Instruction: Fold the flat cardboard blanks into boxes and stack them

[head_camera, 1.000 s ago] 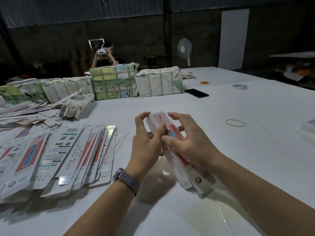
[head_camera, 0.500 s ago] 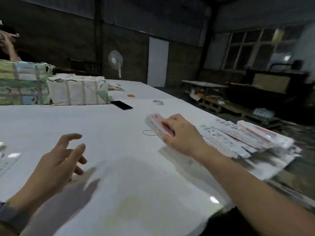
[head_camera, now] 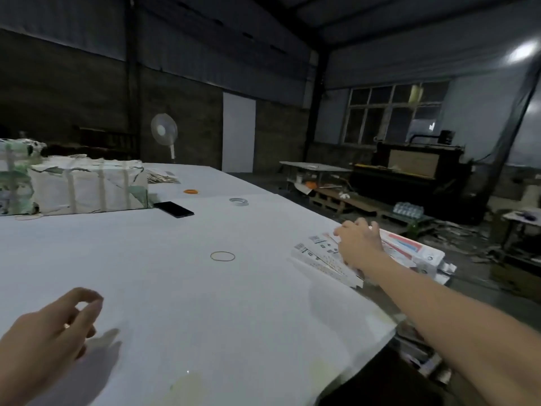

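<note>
A stack of folded white boxes (head_camera: pixel 319 254) with red and blue print lies at the table's right edge. My right hand (head_camera: pixel 358 247) reaches out over this stack, palm down, fingers curled over a folded box that lies on top of the others. A red-printed box (head_camera: pixel 409 249) lies just beyond the hand. My left hand (head_camera: pixel 49 332) hovers low over the white table (head_camera: pixel 175 288) at the lower left, fingers loosely curled, holding nothing. The flat blanks are out of view.
A rubber band (head_camera: pixel 222 256) lies mid-table. Further back are a black phone (head_camera: pixel 174 209), a tape roll (head_camera: pixel 238 201), an orange ring (head_camera: pixel 191 191) and wrapped bundles (head_camera: pixel 87 186). The table edge runs diagonally at right; past it are clutter and pallets.
My left hand let go of the box. My right hand carried it rightward onto the stack at the table edge. The view swung right, away from the blanks.
</note>
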Motion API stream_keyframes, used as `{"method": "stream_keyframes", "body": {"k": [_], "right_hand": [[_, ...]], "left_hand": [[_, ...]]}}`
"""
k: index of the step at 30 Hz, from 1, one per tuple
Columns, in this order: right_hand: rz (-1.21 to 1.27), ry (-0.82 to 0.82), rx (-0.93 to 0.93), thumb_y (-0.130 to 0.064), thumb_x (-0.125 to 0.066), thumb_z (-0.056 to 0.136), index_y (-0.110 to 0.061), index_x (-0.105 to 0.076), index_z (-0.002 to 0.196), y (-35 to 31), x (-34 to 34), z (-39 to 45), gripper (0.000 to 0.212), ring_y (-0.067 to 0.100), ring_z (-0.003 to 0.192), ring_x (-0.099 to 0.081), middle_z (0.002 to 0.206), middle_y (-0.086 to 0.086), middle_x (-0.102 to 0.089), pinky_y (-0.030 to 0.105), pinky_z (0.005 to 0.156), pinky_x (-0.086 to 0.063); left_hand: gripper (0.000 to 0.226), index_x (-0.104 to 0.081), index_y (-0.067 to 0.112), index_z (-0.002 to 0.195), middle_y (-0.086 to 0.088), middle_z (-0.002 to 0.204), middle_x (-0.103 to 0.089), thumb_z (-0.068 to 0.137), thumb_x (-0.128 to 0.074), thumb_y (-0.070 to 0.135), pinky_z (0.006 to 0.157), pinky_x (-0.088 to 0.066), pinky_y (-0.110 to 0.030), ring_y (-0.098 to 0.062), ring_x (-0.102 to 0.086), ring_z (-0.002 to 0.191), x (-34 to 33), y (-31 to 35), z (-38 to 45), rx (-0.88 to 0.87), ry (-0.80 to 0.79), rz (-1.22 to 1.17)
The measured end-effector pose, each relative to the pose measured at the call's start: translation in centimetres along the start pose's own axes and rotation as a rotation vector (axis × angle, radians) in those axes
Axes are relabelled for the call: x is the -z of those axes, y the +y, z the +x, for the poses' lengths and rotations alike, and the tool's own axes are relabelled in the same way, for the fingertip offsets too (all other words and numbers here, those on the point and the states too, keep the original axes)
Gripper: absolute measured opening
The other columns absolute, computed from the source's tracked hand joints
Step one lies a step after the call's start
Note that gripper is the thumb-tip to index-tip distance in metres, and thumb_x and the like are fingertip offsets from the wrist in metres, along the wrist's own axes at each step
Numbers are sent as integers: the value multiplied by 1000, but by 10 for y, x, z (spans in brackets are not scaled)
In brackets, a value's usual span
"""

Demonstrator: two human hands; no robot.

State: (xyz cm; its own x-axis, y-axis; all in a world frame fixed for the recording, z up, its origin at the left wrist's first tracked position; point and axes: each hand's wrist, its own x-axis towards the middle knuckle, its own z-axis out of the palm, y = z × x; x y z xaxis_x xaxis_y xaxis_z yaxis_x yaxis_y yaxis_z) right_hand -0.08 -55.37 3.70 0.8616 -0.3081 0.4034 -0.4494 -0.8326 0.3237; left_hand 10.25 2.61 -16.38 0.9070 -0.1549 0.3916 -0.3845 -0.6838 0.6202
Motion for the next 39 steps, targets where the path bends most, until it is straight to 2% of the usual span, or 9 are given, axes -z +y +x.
{"method": "stream_keyframes", "body": {"k": [6, 10, 16, 20, 24, 30, 34, 37, 39], "right_hand": [[507, 48, 270, -33, -51, 95, -31, -64, 120, -108, 51, -16, 28, 22, 118, -49, 127, -5, -61, 39, 98, -41], [937, -65, 439, -32, -57, 92, -31, -67, 116, -203, 83, -56, 26, 16, 111, -54, 116, -9, -64, 36, 96, -45], [1257, -85, 707, -30, -60, 90, -30, -69, 112, -316, 114, -111, 24, 8, 97, -56, 107, -13, -67, 31, 90, -46], [1374, 6, 747, -17, -62, 89, -28, -73, 105, -339, 94, -132, 21, 3, 90, -56, 97, -15, -69, 27, 85, -46], [1486, 11, 731, -13, -61, 88, -26, -74, 97, -336, 81, -124, 21, 5, 92, -60, 92, -17, -70, 29, 84, -50], [1508, -47, 734, -7, -62, 88, -29, -73, 95, -336, 79, -127, 26, 5, 91, -60, 87, -19, -67, 31, 85, -49], [1532, -58, 744, -6, -62, 88, -30, -73, 93, -336, 81, -128, 27, 4, 89, -60, 85, -19, -67, 32, 84, -48], [1527, -73, 753, -6, -61, 88, -31, -71, 92, -335, 82, -127, 28, 3, 89, -59, 84, -19, -66, 31, 84, -48], [1529, -84, 753, -6, -61, 88, -35, -69, 91, -335, 82, -128, 30, 2, 89, -58, 85, -18, -66, 29, 84, -47]], "left_hand": [[29, -59, 54, 97, 22, 63, -68, 78, -40, 63, 63, -58, -36, -2, -66, 53, 40, 146, -33, 172, 68, 56], [16, -64, 43, 85, 21, 66, -68, 93, -56, 31, 70, -57, -39, -13, -68, 65, 52, 176, -40, 225, 32, 61], [20, -62, 34, 109, 9, 86, -71, 94, -54, 24, 76, -55, -37, -20, -67, 87, 65, 169, -35, 234, 65, 276], [35, -56, 30, 124, 5, 112, -66, 90, -53, 20, 80, -46, -36, -22, -55, 111, 89, 154, -29, 258, 226, 496], [50, -43, 30, 133, -4, 137, -47, 85, -52, 20, 108, -29, -57, -33, -35, 135, 126, 122, -31, 559, 219, 686], [60, -22, 32, 148, -12, 166, -12, 91, -43, 30, 114, -1, -72, -48, 6, 151, 152, 89, -40, 901, 176, 734], [54, -27, 32, 147, -12, 159, -27, 95, -41, 34, 112, -14, -68, -49, -18, 146, 159, 90, -43, 925, 131, 766], [52, -38, 27, 141, -8, 141, -47, 91, -53, 22, 104, -37, -52, -35, -49, 128, 155, 100, -44, 739, 138, 756], [56, -43, 27, 139, -5, 137, -50, 87, -59, 15, 103, -39, -49, -32, -51, 126, 148, 108, -41, 598, 175, 741]]}}
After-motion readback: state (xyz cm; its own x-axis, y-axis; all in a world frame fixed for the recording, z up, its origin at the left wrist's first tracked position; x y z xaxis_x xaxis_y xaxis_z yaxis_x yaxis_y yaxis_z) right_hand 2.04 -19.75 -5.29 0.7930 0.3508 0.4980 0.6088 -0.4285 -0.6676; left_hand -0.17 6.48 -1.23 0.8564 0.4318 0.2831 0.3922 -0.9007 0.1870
